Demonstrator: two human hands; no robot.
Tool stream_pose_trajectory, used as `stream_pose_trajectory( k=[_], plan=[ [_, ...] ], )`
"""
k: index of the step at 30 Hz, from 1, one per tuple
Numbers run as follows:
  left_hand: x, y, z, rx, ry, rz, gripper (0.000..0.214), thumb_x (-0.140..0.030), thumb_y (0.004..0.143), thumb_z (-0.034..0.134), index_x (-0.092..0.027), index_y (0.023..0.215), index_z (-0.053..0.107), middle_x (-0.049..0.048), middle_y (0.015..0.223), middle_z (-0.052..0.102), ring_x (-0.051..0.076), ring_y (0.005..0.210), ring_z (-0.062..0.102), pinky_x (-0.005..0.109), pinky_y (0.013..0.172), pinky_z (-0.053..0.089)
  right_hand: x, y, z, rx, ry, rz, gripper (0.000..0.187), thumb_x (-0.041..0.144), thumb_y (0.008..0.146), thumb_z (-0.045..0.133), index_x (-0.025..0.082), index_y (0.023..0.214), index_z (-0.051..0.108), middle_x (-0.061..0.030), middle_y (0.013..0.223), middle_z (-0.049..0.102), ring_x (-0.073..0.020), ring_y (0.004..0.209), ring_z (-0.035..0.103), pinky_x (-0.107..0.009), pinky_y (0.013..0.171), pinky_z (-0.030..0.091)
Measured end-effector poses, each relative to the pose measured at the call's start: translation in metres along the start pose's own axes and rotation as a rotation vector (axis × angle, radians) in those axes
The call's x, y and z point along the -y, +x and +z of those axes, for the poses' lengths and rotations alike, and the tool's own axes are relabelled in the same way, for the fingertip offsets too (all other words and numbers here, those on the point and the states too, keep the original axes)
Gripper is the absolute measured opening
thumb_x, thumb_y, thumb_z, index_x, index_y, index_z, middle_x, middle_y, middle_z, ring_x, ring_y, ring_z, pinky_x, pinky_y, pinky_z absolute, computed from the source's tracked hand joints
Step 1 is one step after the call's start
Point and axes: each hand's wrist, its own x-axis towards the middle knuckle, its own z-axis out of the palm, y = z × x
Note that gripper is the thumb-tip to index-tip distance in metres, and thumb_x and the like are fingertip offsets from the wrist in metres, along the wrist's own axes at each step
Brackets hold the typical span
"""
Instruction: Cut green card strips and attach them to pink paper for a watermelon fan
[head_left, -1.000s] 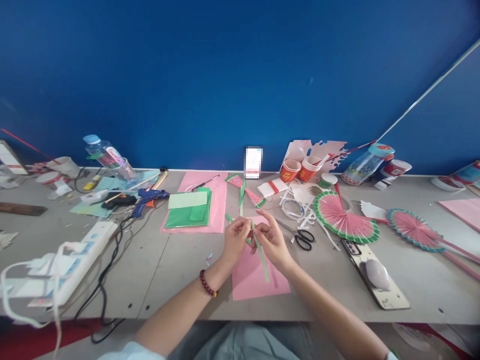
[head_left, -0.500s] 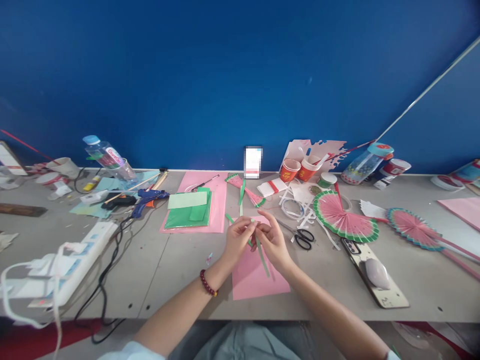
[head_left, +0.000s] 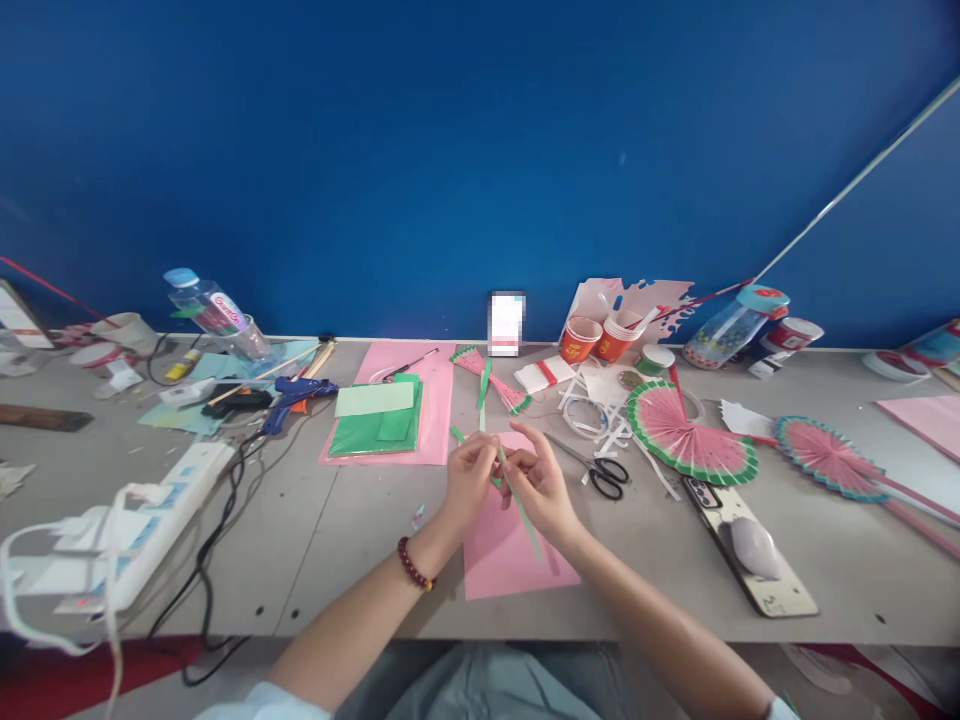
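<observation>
Over the pink paper sheet (head_left: 504, 560), my two hands meet with their fingertips together. A narrow light green paper strip (head_left: 523, 515) runs between them, its free end hanging toward the front right. My left hand (head_left: 472, 478) pinches the strip near its upper end. Thumb and fingers of my right hand (head_left: 541, 485) close on it too, with the index finger raised off it. A darker green strip (head_left: 458, 435) shows behind my left fingers; whether it is held is hidden. Scissors (head_left: 606, 476) with black handles lie right of my right hand.
Green paper in a clear sleeve (head_left: 367, 432) rests on pink paper at left. Watermelon-patterned paper fans (head_left: 694, 440) lie at right, near a phone (head_left: 780, 580) with a mouse (head_left: 754, 547) on it. Red paper cups (head_left: 581, 340) stand behind. A glue gun (head_left: 294, 398) and a power strip (head_left: 176, 515) sit left.
My hands have shifted slightly left. The right index finger has lifted a little, and the light green strip has turned between my fingertips.
</observation>
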Motion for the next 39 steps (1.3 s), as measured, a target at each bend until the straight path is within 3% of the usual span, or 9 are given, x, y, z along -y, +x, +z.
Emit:
stream_pose_trajectory(
  k=[5, 11, 15, 18, 22, 30, 39],
  plan=[
    [-0.002, 0.003, -0.004, 0.05, 0.013, -0.037, 0.036, -0.043, 0.084, 0.056, -0.016, 0.061, 0.057, -0.0015, 0.062, 0.049, 0.008, 0.048, 0.049, 0.021, 0.042, 0.042, 0.001, -0.001, 0.001, -0.023, 0.021, 0.017, 0.051, 0.038, 0.084, 0.061, 0.028, 0.129, 0.038, 0.0039, 0.072, 0.058, -0.011, 0.054, 0.055, -0.024, 0.046, 0.051],
    [0.001, 0.009, -0.006, 0.128, -0.038, -0.078, 0.049, -0.053, 0.089, 0.039, -0.015, 0.078, 0.067, 0.0029, 0.062, 0.054, 0.013, 0.054, 0.052, 0.024, 0.047, 0.046, 0.009, 0.001, -0.001, -0.057, 0.06, 0.019, 0.053, 0.04, 0.083, 0.062, 0.027, 0.128, 0.038, 0.0014, 0.073, 0.064, -0.0136, 0.057, 0.057, -0.028, 0.047, 0.053],
    [0.0, 0.007, -0.004, 0.189, -0.033, -0.032, 0.039, -0.05, 0.086, 0.049, -0.016, 0.077, 0.065, 0.0009, 0.066, 0.051, 0.01, 0.049, 0.051, 0.022, 0.04, 0.044, 0.011, 0.002, -0.001, -0.061, 0.069, 0.022, 0.052, 0.041, 0.082, 0.063, 0.027, 0.126, 0.04, 0.0028, 0.07, 0.064, -0.0135, 0.056, 0.057, -0.028, 0.047, 0.054],
    [-0.001, 0.005, -0.003, 0.161, 0.014, 0.037, 0.03, -0.044, 0.081, 0.061, -0.016, 0.072, 0.062, 0.0009, 0.077, 0.053, 0.008, 0.046, 0.051, 0.02, 0.036, 0.043, 0.011, 0.001, 0.0, -0.062, 0.071, 0.023, 0.049, 0.04, 0.083, 0.063, 0.027, 0.125, 0.041, 0.0043, 0.068, 0.062, -0.0129, 0.055, 0.057, -0.027, 0.048, 0.053],
    [-0.001, 0.004, -0.003, 0.116, 0.056, 0.09, 0.028, -0.039, 0.082, 0.061, -0.016, 0.067, 0.061, 0.0007, 0.078, 0.052, 0.007, 0.05, 0.055, 0.02, 0.04, 0.046, 0.008, 0.001, 0.001, -0.084, 0.046, 0.014, 0.046, 0.039, 0.083, 0.063, 0.026, 0.123, 0.042, 0.0046, 0.068, 0.061, -0.0118, 0.054, 0.057, -0.026, 0.048, 0.053],
    [0.004, 0.002, -0.001, 0.035, 0.05, 0.082, 0.031, -0.039, 0.081, 0.061, -0.016, 0.061, 0.057, -0.0016, 0.07, 0.05, 0.006, 0.047, 0.05, 0.019, 0.04, 0.044, 0.0, -0.002, 0.0, -0.063, -0.042, -0.006, 0.046, 0.04, 0.086, 0.059, 0.027, 0.126, 0.041, 0.0058, 0.067, 0.057, -0.0108, 0.05, 0.056, -0.024, 0.045, 0.051],
    [0.002, 0.002, 0.0, 0.04, 0.056, 0.068, 0.034, -0.041, 0.082, 0.06, -0.016, 0.06, 0.056, -0.0016, 0.068, 0.048, 0.006, 0.045, 0.048, 0.02, 0.037, 0.041, 0.003, -0.002, 0.001, -0.073, -0.029, -0.011, 0.044, 0.038, 0.085, 0.06, 0.027, 0.124, 0.042, 0.0054, 0.068, 0.058, -0.0115, 0.052, 0.057, -0.024, 0.045, 0.052]
  ],
)
